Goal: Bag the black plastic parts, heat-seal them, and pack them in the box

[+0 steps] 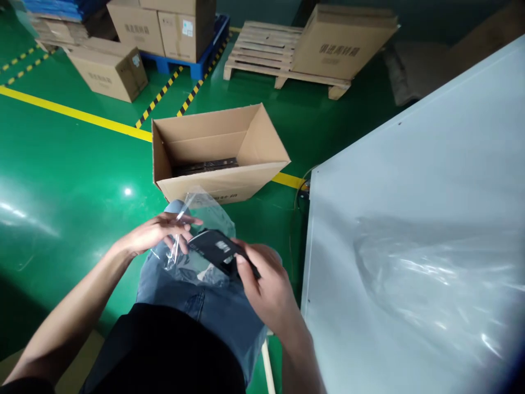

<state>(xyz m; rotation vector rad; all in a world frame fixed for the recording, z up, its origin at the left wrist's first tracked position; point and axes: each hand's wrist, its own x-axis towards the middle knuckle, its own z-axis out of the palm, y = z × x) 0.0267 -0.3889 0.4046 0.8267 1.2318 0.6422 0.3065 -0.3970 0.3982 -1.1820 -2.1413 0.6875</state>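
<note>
My right hand [264,279] grips the near end of a flat black piece with white print [213,249], thumb on top and fingers beneath. Its far end points at the opening of a clear plastic bag [209,210] above my lap. At the bag's left side is my left hand [172,230], with the film around its slightly spread fingers. The bag's lower part lies over my jeans, and the black piece covers some of it.
An open cardboard box [217,178] with dark flat items inside stands on the green floor before my knees. To my right is a pale table [340,202] bearing clear plastic film [430,273]. Farther off are a wooden pallet [262,46] and closed cartons [106,68].
</note>
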